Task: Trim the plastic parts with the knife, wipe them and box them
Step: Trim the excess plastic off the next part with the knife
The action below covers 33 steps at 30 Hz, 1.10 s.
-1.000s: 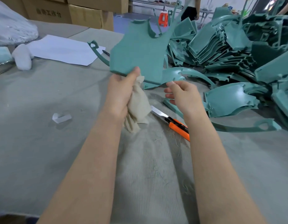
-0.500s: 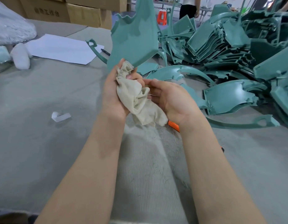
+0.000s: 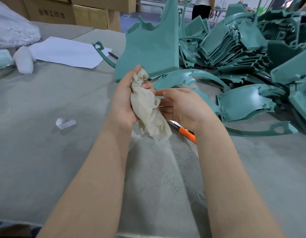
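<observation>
The left hand pinches teal panel and rag together; the right hand lies open-fingered against the rag, half hiding the knife (orange handle peeking) beside heaped parts.

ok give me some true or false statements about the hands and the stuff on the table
1. The left hand holds both the teal plastic part and the beige cloth. True.
2. The right hand grips the orange utility knife. False: it is open beside the cloth; the knife lies on the table under that wrist.
3. A pen lies at the edge of the white paper sheet. True.
4. The pile of teal parts lies left of the hands. False: it lies to their right.
</observation>
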Each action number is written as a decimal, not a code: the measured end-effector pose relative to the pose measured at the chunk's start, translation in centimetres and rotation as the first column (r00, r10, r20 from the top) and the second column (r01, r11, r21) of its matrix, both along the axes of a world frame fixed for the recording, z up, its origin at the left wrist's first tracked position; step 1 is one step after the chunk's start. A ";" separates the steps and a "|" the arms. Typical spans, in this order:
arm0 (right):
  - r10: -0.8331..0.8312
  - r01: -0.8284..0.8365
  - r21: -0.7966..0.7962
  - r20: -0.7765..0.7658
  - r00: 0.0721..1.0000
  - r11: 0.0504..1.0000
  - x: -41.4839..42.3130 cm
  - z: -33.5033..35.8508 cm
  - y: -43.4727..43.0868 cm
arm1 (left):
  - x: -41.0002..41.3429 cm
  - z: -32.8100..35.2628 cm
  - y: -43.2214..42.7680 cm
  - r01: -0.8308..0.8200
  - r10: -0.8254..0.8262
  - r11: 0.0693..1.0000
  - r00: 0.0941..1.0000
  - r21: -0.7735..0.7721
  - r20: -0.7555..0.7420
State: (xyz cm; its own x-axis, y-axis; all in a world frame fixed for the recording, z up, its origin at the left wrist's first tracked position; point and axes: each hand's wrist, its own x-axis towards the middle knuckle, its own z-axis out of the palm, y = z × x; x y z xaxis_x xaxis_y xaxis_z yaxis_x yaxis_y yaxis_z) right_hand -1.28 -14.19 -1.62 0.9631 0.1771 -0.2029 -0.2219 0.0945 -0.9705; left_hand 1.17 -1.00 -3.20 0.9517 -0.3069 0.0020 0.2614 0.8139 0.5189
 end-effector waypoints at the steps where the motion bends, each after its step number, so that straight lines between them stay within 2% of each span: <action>1: -0.003 0.003 0.017 -0.005 1.000 1.000 0.0 0.1 -0.3 | 0.1 0.0 0.1 -0.022 0.022 1.000 1.000 0.017 -0.005; 3: -0.030 0.028 0.114 0.014 0.999 0.993 0.2 0.3 -0.8 | 0.3 0.0 0.4 -0.064 0.066 0.994 0.998 0.091 -0.009; 6: -0.244 0.228 0.240 0.039 0.969 0.944 0.7 0.3 -1.9 | 0.3 -0.1 0.6 -0.104 0.108 0.982 0.994 0.158 -0.019; 9: -0.386 0.365 0.205 0.072 0.920 0.908 1.1 0.0 -2.8 | 0.4 -0.2 0.3 -0.243 0.249 0.920 0.968 0.306 0.022; 11: -0.361 0.342 0.158 0.107 0.927 0.926 1.0 -0.1 -2.8 | 0.4 -0.1 -0.2 -0.351 0.339 0.824 0.934 0.445 0.110; 13: -0.344 0.321 0.162 0.145 0.928 0.933 0.9 -0.2 -2.4 | 0.3 0.0 -0.8 -0.389 0.360 0.795 0.920 0.465 0.153; 16: -0.338 0.306 0.180 0.186 0.922 0.935 1.1 -0.3 -1.3 | 0.2 -0.1 -2.1 -0.365 0.303 0.770 0.931 0.523 0.205; 19: -0.250 0.271 -0.042 0.269 0.930 0.962 1.2 -0.6 -1.3 | 0.6 -0.7 -2.1 -0.324 0.302 0.737 0.943 0.593 0.140; 22: -0.186 0.252 -0.239 0.268 0.945 0.938 1.2 -1.0 -1.8 | 1.0 -1.0 -1.2 -0.271 0.315 0.768 0.949 0.580 0.026; 24: -0.212 0.255 -0.203 0.210 0.954 0.945 1.3 -1.3 -1.3 | 1.1 -1.1 -1.1 -0.251 0.311 0.786 0.950 0.565 -0.011; 27: -0.266 0.272 -0.033 0.125 0.956 0.962 1.6 -2.0 -0.2 | 1.1 -1.1 -1.7 -0.189 0.252 0.759 0.968 0.623 -0.013; 28: -0.255 0.260 -0.023 0.133 0.958 0.965 1.7 -2.2 0.0 | 1.1 -1.1 -1.9 -0.154 0.228 0.752 0.973 0.640 -0.034; 30: -0.223 0.236 -0.062 0.170 0.960 0.970 1.8 -2.8 0.5 | 0.9 -1.2 -1.8 -0.100 0.197 0.768 0.977 0.633 -0.084; 33: -0.237 0.268 -0.151 0.193 0.952 0.951 2.1 -3.3 1.0 | 0.8 -1.4 -1.4 -0.025 0.135 0.889 0.968 0.458 -0.209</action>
State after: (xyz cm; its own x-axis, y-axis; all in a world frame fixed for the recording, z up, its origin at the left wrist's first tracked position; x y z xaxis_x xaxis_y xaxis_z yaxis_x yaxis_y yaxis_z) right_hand 0.79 -13.23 -4.88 0.9943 -0.1000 -0.0374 -0.0423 -0.0476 -0.9980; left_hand 1.94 -2.44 -4.61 0.9299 -0.1448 -0.3381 0.3613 0.5316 0.7661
